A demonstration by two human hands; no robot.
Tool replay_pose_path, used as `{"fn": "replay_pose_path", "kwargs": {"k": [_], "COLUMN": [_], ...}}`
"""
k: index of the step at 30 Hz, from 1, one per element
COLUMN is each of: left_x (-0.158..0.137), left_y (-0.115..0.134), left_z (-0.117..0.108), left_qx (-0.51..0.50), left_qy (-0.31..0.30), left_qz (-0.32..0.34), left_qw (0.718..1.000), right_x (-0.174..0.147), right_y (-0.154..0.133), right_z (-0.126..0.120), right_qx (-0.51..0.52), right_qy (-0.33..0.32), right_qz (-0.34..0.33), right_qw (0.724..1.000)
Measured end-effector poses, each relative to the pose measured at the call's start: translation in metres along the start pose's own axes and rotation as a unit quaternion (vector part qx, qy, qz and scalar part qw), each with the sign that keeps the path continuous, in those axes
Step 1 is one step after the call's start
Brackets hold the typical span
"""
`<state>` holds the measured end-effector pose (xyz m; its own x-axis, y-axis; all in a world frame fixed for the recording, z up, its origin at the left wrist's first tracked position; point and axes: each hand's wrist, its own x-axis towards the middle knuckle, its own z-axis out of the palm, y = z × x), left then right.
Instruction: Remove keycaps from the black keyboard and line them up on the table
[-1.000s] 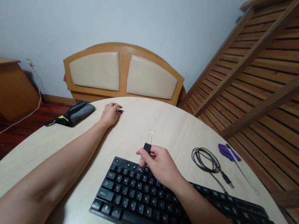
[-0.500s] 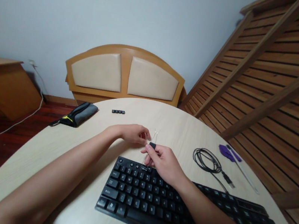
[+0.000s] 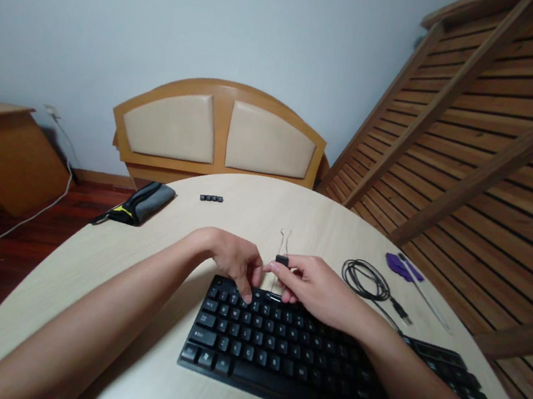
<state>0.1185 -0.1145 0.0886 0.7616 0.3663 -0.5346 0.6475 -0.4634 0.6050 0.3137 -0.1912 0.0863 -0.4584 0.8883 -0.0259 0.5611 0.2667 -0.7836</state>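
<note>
A grey-and-black fabric pouch (image 3: 155, 202) lies on the round, pale counter (image 3: 337, 227); an arched, cream-padded wooden headboard (image 3: 222, 128) stands behind it.

Black keyboard (image 3: 268, 345) lying flat, black-gripped wire tool (image 3: 282, 260) roughly upright at its far edge

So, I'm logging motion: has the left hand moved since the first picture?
Yes: against the table, the left hand came nearer and rightward, to the keyboard.
</note>
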Motion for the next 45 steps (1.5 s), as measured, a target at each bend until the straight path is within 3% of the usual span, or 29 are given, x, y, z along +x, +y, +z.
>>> {"fn": "replay_pose_path", "kwargs": {"k": [4,8,11,17,24,35,45], "left_x": [0.002,0.003,0.003,0.002,0.003,0.002,0.003], "left_y": [0.004,0.004,0.003,0.007,0.008,0.012,0.012], "left_z": [0.002,0.003,0.003,0.003,0.004,0.004,0.004], "left_qx": [0.011,0.033,0.029,0.037,0.035,0.051,0.056], "left_qy": [-0.002,-0.001,-0.001,0.007,0.007,0.013,0.028], "left_qz": [-0.027,-0.021,-0.018,-0.03,-0.034,-0.061,-0.051], "left_qw": [1.0,0.999,0.999,0.999,0.999,0.997,0.997], "right_x": [-0.002,-0.004,-0.008,-0.008,0.003,-0.002,-0.004], "right_y": [0.016,0.015,0.007,0.009,0.037,0.041,0.038], "right_z": [0.001,-0.003,-0.008,-0.003,0.02,0.024,0.022], "right_qx": [0.047,0.097,0.075,0.042,0.172,0.179,0.159], "right_qy": [0.028,-0.037,-0.066,-0.016,0.073,0.097,0.081], "right_qz": [0.019,0.031,0.035,0.019,0.017,-0.013,-0.007], "right_qw": [0.998,0.994,0.994,0.999,0.982,0.979,0.984]}}
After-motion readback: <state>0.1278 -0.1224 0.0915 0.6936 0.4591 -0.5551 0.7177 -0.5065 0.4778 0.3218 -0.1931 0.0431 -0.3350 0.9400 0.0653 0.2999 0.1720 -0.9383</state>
